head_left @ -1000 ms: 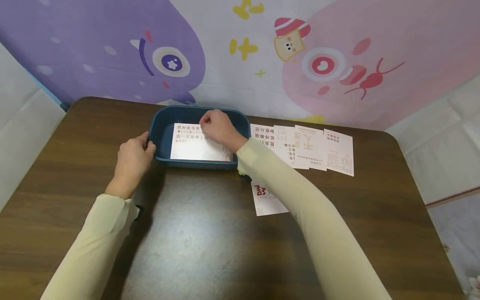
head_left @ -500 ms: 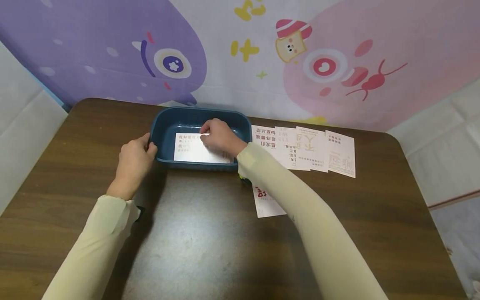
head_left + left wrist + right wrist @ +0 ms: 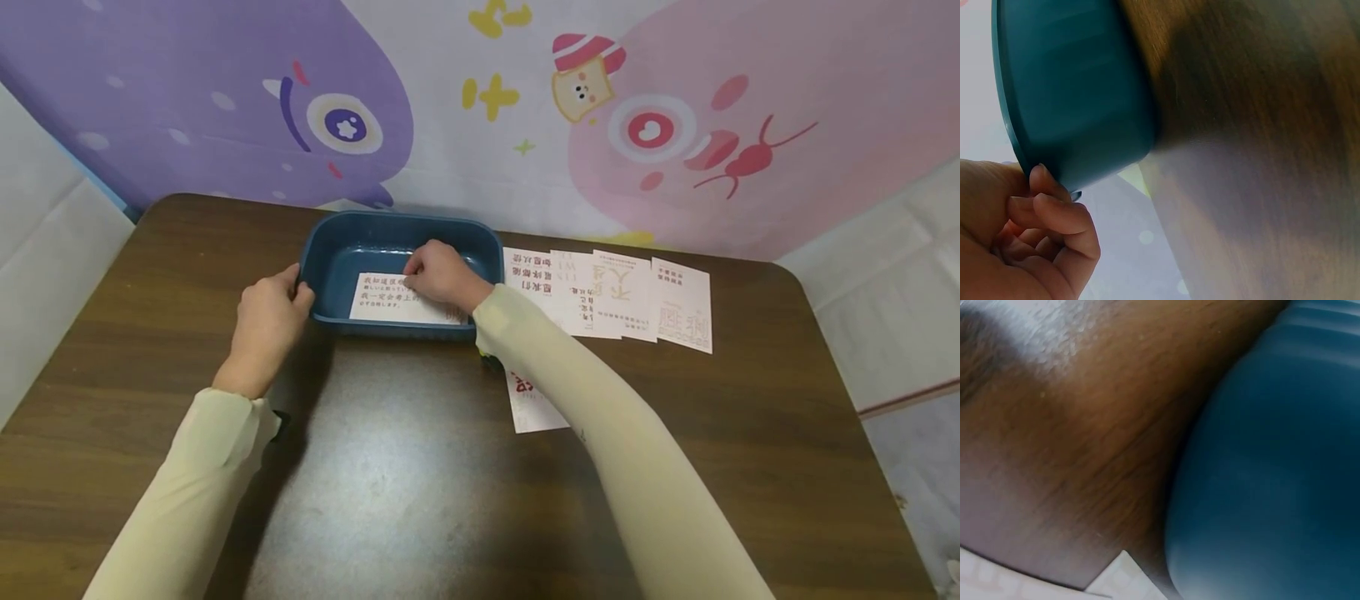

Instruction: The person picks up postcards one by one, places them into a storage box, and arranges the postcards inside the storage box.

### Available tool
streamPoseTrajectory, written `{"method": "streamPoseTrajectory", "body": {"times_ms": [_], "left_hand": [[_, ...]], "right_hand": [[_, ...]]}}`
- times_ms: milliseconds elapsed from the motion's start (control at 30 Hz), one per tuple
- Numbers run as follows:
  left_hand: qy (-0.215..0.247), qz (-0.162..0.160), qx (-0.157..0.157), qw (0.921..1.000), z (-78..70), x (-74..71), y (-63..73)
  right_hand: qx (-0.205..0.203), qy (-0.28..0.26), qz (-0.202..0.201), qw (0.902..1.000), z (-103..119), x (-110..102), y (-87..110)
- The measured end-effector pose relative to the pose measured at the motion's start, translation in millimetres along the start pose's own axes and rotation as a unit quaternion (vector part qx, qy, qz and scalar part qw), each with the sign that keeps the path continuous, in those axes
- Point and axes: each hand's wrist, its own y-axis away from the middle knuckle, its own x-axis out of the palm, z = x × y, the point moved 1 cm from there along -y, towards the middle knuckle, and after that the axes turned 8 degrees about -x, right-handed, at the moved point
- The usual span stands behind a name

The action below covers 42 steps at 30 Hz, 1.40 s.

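Note:
A dark blue rectangular box (image 3: 397,331) stands near the table's back edge. My left hand (image 3: 268,329) grips its left end; in the left wrist view thumb and fingers (image 3: 1063,215) close on the rim at a corner of the box (image 3: 1079,94). Inside, a white card (image 3: 386,310) with printed characters lies near the front wall. My right hand (image 3: 444,277) reaches over the right rim and pinches the card's upper edge, covering its right part. The right wrist view shows the box's outer wall (image 3: 1272,475), without the hand.
To the right of the box, several printed cards (image 3: 626,292) overlap in a row on the brown wooden table (image 3: 390,483). Another card with red characters (image 3: 536,410) lies nearer, partly under the right sleeve (image 3: 600,400). A cartoon-printed cloth (image 3: 465,175) hangs behind the table.
The card has come down toward the front of the box, with my right hand lowering slightly along with it. My left hand keeps its grip on the rim.

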Motion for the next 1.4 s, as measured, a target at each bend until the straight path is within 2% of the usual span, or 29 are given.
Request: {"method": "streamPoseTrajectory", "body": {"times_ms": [133, 400, 667, 800, 933, 1100, 1400], "left_hand": [[0.002, 0.006, -0.005, 1.0, -1.1, -0.3, 0.2], [-0.006, -0.003, 0.007, 1.0, -0.6, -0.1, -0.3], [-0.007, -0.002, 0.013, 0.9999, -3.3, 0.1, -1.3], [-0.007, -0.001, 0.007, 1.0, -2.4, 0.0, -0.1], [-0.01, -0.006, 0.01, 0.9999, -3.0, 0.3, 1.0], [-0.01, -0.006, 0.015, 0.9998, -5.8, 1.2, 1.5], [-0.012, -0.005, 0.009, 0.9999, -3.1, 1.3, 3.9]], "right_hand": [[0.002, 0.008, 0.004, 1.0, 0, 0, -0.5], [0.003, 0.015, 0.008, 0.9999, 1, -1, 0.0], [-0.006, 0.011, -0.046, 0.9989, 5, -22, 18.8], [-0.023, 0.003, -0.073, 0.9971, 8, -35, 34.4], [-0.016, -0.007, -0.101, 0.9947, 10, -47, 57.3], [0.023, -0.025, -0.136, 0.9902, 5, -61, 92.7], [0.099, -0.029, -0.189, 0.9766, -26, -71, 147.6]]}}
